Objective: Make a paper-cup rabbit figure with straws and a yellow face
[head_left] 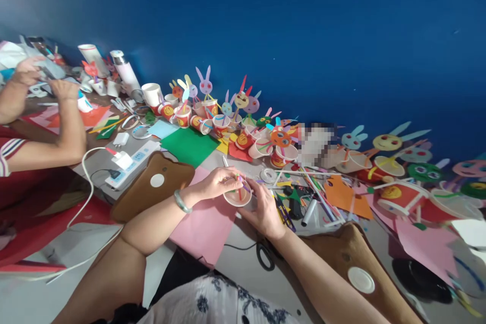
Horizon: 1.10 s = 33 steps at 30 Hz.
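Observation:
A paper cup (238, 201) is tilted with its open mouth toward me, and thin coloured strips show inside it. My right hand (264, 212) wraps round the cup's right side, thumb beneath. With fingers pinched together at the rim, my left hand (218, 183) reaches over the cup's far left edge. A small purple piece (243, 183) shows by its fingertips; whether the fingers grip it is hard to see. Under the left forearm lies a pink paper sheet (207, 228). Black-handled scissors (265, 255) lie below my right hand.
Several red-and-white cups with paper rabbit faces (205, 86) line the blue wall. A green sheet (192, 146), a power strip (132, 164) and brown cushions (152, 182) lie at left. Orange paper (343, 195) and markers (309, 212) are at right. Another person's arms (64, 121) work at far left.

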### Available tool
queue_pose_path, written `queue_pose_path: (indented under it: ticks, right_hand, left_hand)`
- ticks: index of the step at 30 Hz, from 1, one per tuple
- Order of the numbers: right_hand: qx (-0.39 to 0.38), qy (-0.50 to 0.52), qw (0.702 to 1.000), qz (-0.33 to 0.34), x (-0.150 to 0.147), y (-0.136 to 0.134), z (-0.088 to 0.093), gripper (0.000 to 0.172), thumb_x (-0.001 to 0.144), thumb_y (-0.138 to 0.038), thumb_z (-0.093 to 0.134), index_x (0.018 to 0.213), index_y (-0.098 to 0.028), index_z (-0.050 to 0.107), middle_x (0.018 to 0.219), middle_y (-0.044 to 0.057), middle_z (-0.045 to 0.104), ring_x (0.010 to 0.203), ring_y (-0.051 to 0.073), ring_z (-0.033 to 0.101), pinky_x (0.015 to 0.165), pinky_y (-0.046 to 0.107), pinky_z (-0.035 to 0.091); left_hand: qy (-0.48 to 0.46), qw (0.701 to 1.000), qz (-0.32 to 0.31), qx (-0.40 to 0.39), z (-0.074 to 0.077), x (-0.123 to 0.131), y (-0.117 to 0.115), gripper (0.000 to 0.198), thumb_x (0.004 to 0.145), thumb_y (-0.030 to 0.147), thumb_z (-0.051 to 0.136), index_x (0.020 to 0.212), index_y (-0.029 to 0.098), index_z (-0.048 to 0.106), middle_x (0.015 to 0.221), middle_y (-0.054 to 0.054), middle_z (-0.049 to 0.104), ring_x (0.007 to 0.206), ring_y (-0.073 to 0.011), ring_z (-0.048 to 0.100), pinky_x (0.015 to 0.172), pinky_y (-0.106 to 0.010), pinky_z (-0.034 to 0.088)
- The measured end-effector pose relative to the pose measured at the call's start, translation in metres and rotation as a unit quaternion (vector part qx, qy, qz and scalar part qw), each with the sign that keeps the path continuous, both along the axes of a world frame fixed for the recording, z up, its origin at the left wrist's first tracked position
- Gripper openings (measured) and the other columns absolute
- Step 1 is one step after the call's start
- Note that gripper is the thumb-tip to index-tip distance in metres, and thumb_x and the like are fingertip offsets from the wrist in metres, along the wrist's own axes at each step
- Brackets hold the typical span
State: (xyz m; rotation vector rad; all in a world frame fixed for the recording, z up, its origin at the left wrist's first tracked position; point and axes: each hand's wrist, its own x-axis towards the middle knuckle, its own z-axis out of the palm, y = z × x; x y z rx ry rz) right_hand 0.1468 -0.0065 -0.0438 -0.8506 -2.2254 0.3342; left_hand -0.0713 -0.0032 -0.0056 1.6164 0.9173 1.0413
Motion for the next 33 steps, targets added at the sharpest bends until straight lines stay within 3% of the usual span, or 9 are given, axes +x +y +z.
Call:
queue_pose_path:
  ticks: [5, 11, 17, 21, 24, 27, 33]
  right_hand:
    - [-0.029, -0.006, 0.999, 0.013, 0.0, -0.004, 0.008, 0.071, 0.08, -0.027, 0.071, 0.145, -0.02, 0.043, 0.124, 0.015, 0.068, 0.106, 0.031, 0.068, 0.088, 0.044, 0.058]
    - [-0.05, 0.019, 0.999, -0.009, -0.004, -0.006, 0.008, 0.065, 0.086, -0.037, 0.07, 0.143, -0.019, 0.046, 0.123, 0.016, 0.069, 0.108, 0.03, 0.07, 0.089, 0.043, 0.058]
    - [-0.143, 0.058, 0.986, -0.066, -0.014, -0.007, 0.014, 0.062, 0.084, -0.049, 0.073, 0.134, -0.021, 0.051, 0.091, 0.006, 0.071, 0.071, 0.02, 0.066, 0.066, 0.033, 0.056]
    - [-0.182, 0.082, 0.977, -0.079, -0.015, 0.001, 0.017, 0.058, 0.082, -0.048, 0.073, 0.128, -0.021, 0.051, 0.089, 0.004, 0.069, 0.07, 0.019, 0.064, 0.063, 0.031, 0.055]
    - [-0.19, 0.097, 0.974, -0.081, -0.013, 0.011, 0.019, 0.058, 0.081, -0.047, 0.072, 0.128, -0.021, 0.05, 0.093, 0.005, 0.068, 0.072, 0.018, 0.063, 0.065, 0.032, 0.055]
    - [-0.2, 0.109, 0.971, -0.072, -0.014, 0.019, 0.022, 0.059, 0.082, -0.051, 0.072, 0.128, -0.021, 0.05, 0.096, 0.005, 0.067, 0.073, 0.018, 0.063, 0.064, 0.032, 0.054]
    - [-0.196, 0.12, 0.969, -0.091, -0.015, 0.01, 0.023, 0.059, 0.085, -0.054, 0.069, 0.131, -0.023, 0.049, 0.089, 0.003, 0.066, 0.07, 0.017, 0.06, 0.06, 0.029, 0.052]
  left_hand:
    - [0.011, 1.0, -0.026, 0.009, -0.001, -0.004, 0.005, 0.029, 0.09, 0.044, 0.072, 0.095, 0.016, 0.076, 0.114, -0.011, 0.073, 0.112, -0.0236, 0.065, 0.098, -0.033, 0.051]
    - [-0.048, 0.996, -0.05, -0.053, -0.004, -0.007, 0.007, 0.039, 0.085, 0.051, 0.074, 0.102, 0.016, 0.075, 0.107, -0.01, 0.073, 0.103, -0.0236, 0.067, 0.093, -0.033, 0.051]
    - [-0.126, 0.988, -0.046, -0.072, -0.012, -0.007, 0.007, 0.063, 0.081, 0.062, 0.075, 0.128, 0.021, 0.063, 0.133, -0.014, 0.064, 0.126, -0.0288, 0.06, 0.106, -0.038, 0.049]
    - [-0.102, 0.994, -0.008, -0.044, -0.014, -0.002, 0.005, 0.072, 0.073, 0.055, 0.084, 0.131, 0.023, 0.055, 0.138, -0.015, 0.057, 0.131, -0.0295, 0.056, 0.098, -0.035, 0.053]
    - [-0.082, 0.996, 0.032, -0.032, -0.013, 0.001, 0.004, 0.075, 0.072, 0.054, 0.086, 0.13, 0.02, 0.054, 0.134, -0.015, 0.058, 0.121, -0.0276, 0.061, 0.089, -0.033, 0.056]
    - [-0.081, 0.995, 0.058, -0.011, -0.013, 0.002, 0.007, 0.069, 0.079, 0.055, 0.08, 0.131, 0.018, 0.055, 0.13, -0.015, 0.063, 0.115, -0.0259, 0.065, 0.092, -0.034, 0.056]
    - [-0.054, 0.994, 0.058, 0.068, -0.011, 0.002, 0.006, 0.051, 0.099, 0.051, 0.053, 0.137, 0.018, 0.06, 0.14, -0.014, 0.063, 0.133, -0.0258, 0.059, 0.112, -0.039, 0.047]
